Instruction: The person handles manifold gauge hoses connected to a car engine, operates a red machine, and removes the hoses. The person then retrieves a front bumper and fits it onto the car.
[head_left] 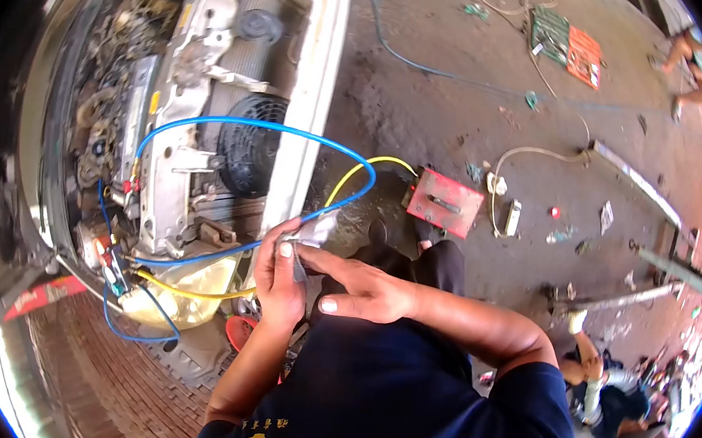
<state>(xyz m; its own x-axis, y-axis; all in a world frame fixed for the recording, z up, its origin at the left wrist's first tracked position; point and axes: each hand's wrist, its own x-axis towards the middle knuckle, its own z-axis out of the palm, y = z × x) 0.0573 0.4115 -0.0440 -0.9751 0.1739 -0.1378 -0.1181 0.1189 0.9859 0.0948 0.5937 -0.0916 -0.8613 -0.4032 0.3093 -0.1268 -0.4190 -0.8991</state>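
Your left hand (pixel 277 279) is half curled with fingers raised; your right hand (pixel 371 293) meets it, thumb spread from the fingers. Whether anything is pinched between them cannot be told. The blue hose (pixel 292 131) loops over the beam (pixel 306 88) and passes close behind your left fingers; the yellow hose (pixel 382 159) runs to the red box (pixel 445 204) by your feet. Hazards, in judgement: your wrist could snag either hose and strain the fittings (pixel 115 271) beside the lamp (pixel 191 297); a misplaced step could shift the box.
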